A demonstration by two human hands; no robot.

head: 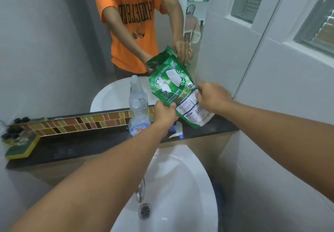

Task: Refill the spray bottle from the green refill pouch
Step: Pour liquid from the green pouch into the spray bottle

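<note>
The green refill pouch (173,88) is held tilted above the dark shelf, between both my hands. My left hand (165,114) grips its lower left edge. My right hand (212,97) pinches its right edge near the white label. The clear spray bottle (138,120) stands upright on the shelf just left of my left hand, with its neck uncapped. Its white and blue trigger head (178,131) lies on the shelf under the pouch.
A white sink (180,186) with a chrome tap (141,190) and drain (145,211) sits below the black shelf (81,145). A yellow-green sponge (22,147) lies at the shelf's left end. The mirror (63,50) behind reflects a person in an orange shirt. A white wall stands on the right.
</note>
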